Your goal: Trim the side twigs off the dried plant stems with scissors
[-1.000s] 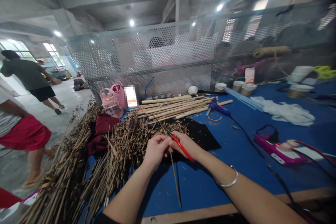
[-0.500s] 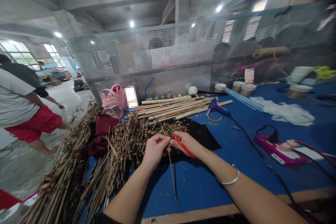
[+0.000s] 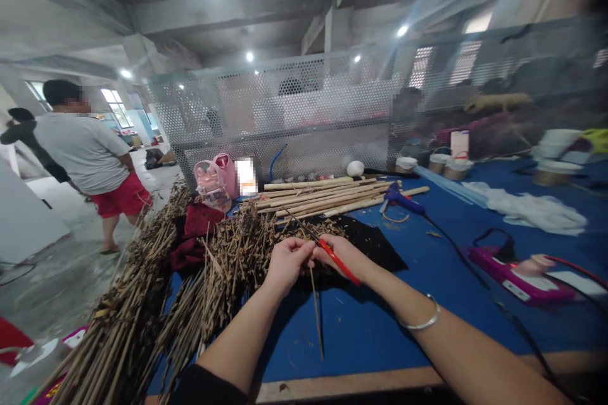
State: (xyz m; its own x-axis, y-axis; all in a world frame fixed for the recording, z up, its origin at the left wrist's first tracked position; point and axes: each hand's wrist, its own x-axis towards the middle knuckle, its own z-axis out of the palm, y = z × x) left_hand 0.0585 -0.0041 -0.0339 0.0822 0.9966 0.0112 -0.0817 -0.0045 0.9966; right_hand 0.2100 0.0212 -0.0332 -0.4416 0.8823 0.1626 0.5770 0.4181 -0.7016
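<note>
My left hand is closed on a thin dried stem, whose lower length hangs down over the blue tabletop. Touching it at the fingertips, my right hand grips red-handled shears. Their dark jaws point up and left, close to the stem, and are too small to tell open from closed. Behind both hands lies a heap of dried plant stems with brown heads, partly on a black cloth. My fingers hide the place where the stem is held.
Pale sticks lie behind the heap, near a blue glue gun. To the right are a purple power strip, white gloves and tubs. A tall stem bundle stands left. Two people are on the floor beyond.
My view has turned slightly left, so the table things sit further right. Both hands keep their hold near the same spot. The person in red shorts now stands more upright at left.
</note>
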